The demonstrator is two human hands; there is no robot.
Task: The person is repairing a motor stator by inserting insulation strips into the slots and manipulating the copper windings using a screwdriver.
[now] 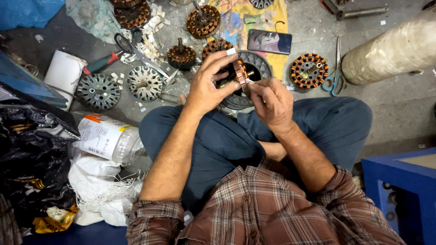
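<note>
- Plaid shirt filled the bottom edge, cut off by the frame; blue trousers covered the crossed legs, with a bare foot partly hidden between them
- Left hand was curled around a wound stator, fingers over its top and thumb below, so most of the part was hidden; only an edge of copper coils and a white tab at a fingertip showed
- Right hand pinched the stator's near edge with closed fingertips; whether they also held wire or paper could not be told
- Stator sat between both hands, above the knees and over a dark round housing on the floor, much of it hidden behind the hands
- Phone lay on a yellow cloth beyond the housing
- Another stator lay to the right, just beside blue-handled scissors
- Pale roll ran out of the frame at upper right
- To the left lay two grey rotors, black scissors with white paper scraps near them, and a red-handled screwdriver, its tip hidden
- Plastic jar lay on its side near the left knee, above white sacking
- Black bag at far left was creased and hard to read
- Blue box was cut off at lower right
</note>
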